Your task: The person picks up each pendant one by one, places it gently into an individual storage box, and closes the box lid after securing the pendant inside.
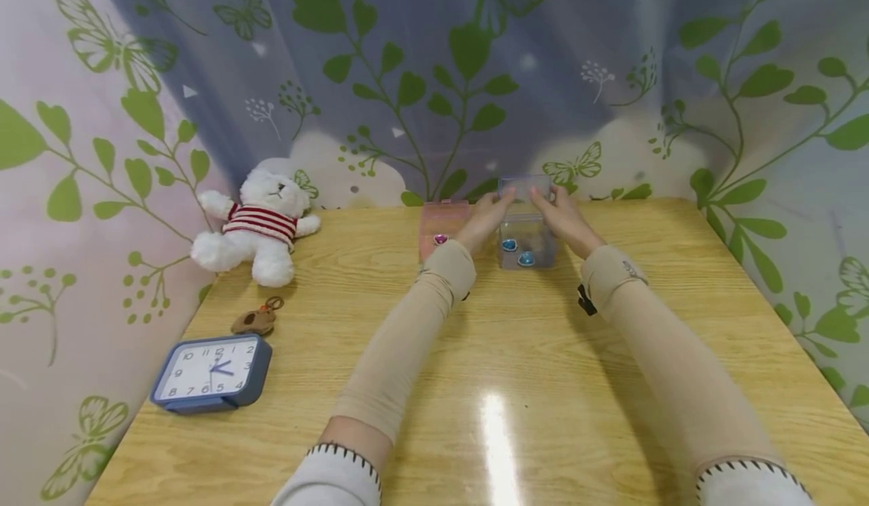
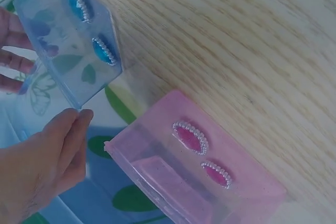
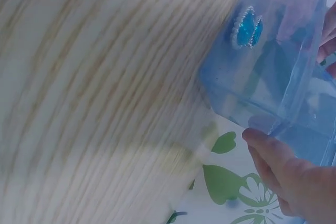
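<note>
Near the table's back edge stands a see-through bluish box point(image 1: 545, 254), its lid point(image 1: 525, 183) raised at the back. My left hand point(image 1: 483, 219) grips the lid's left side, and my right hand point(image 1: 569, 221) holds its right side. Both thumbs lie across the lid's front. A blue gem point(image 2: 79, 7) and another blue gem point(image 2: 103, 51), edged with small pearl-like beads, show through the box wall. Left of it is a see-through pink box point(image 2: 149, 116) with two pink beaded gems point(image 2: 190, 138); my left forearm partly covers it in the head view.
A white teddy bear point(image 1: 256, 223) in a striped top sits at the table's back left. In front of it lie a small brown keyring charm point(image 1: 253, 321) and a blue clock point(image 1: 212, 372). A leaf-patterned curtain point(image 1: 407, 84) hangs behind the wooden table point(image 1: 529, 385).
</note>
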Action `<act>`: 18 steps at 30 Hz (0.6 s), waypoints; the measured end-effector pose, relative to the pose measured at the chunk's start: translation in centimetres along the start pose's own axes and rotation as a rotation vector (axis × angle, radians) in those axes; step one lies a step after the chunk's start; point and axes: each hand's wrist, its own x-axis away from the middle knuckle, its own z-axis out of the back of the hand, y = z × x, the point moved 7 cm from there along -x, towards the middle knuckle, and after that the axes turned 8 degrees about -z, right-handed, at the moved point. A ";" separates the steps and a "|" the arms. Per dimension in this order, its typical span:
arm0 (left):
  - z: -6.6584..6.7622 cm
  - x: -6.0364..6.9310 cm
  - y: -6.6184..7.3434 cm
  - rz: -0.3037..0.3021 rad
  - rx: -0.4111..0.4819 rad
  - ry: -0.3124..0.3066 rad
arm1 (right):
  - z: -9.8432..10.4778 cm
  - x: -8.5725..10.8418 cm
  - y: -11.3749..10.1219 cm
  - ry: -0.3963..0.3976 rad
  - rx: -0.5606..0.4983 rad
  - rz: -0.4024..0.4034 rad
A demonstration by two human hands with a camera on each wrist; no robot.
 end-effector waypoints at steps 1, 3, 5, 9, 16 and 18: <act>0.0 0.0 0.0 -0.004 -0.010 0.009 | 0.1 0.1 0.0 0.008 -0.002 0.004; 0.2 0.0 0.1 -0.023 -0.019 0.034 | 0.3 0.3 0.0 0.024 -0.004 0.017; 0.1 0.1 0.2 -0.044 -0.023 0.060 | 0.6 0.5 0.2 0.045 0.008 0.033; 0.2 0.1 0.4 -0.077 -0.044 0.120 | 1.2 1.2 0.2 0.070 0.036 0.062; 0.8 0.7 1.0 -0.065 -0.244 0.200 | 1.5 2.2 0.1 0.041 0.058 0.055; 0.9 1.0 1.0 -0.065 -0.289 0.210 | 1.5 2.4 0.1 0.035 0.064 0.044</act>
